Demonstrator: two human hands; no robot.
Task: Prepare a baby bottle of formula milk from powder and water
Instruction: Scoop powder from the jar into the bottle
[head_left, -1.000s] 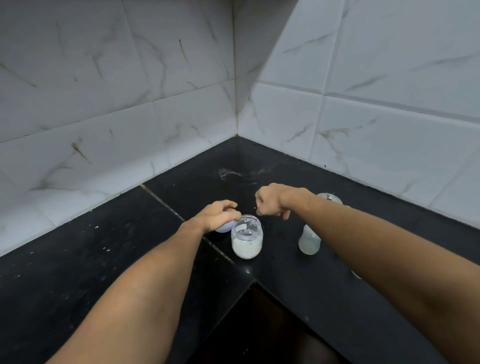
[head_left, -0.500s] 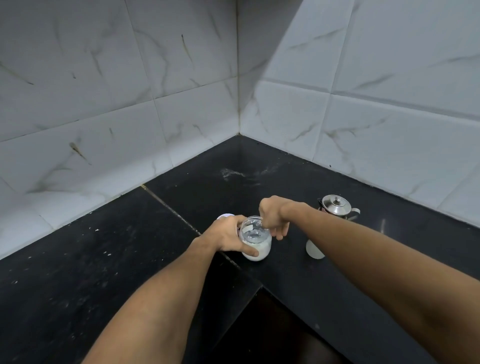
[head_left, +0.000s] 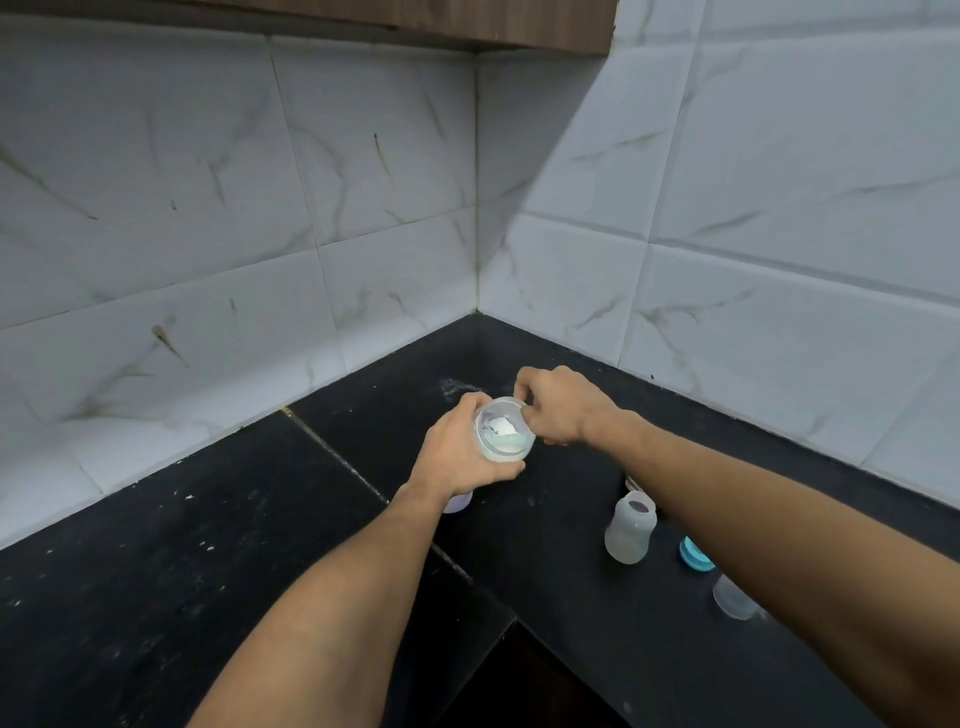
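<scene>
The black bench (head_left: 156, 597) fills the lower half of the view and runs into a tiled corner (head_left: 476, 260) at about 12 o'clock, with a dark drop-off edge cutting in at 6 o'clock, so free room lies mostly toward 9 o'clock. Above the bench, the left hand (head_left: 460, 457) is wrapped around a clear jar (head_left: 503, 431) of white powder, lifted and tilted toward the camera. The right hand (head_left: 558, 405) is closed in a pinch at the jar's rim at 1 o'clock; what it pinches cannot be told. The open baby bottle (head_left: 628, 530) stands at 4 o'clock, seemingly with water but no powder, so dosing, capping and shaking look still undone. A blue ring (head_left: 695, 555) and a clear cap (head_left: 732, 597) lie just beyond it; a pale lid (head_left: 458, 503) peeks from under the left wrist.
</scene>
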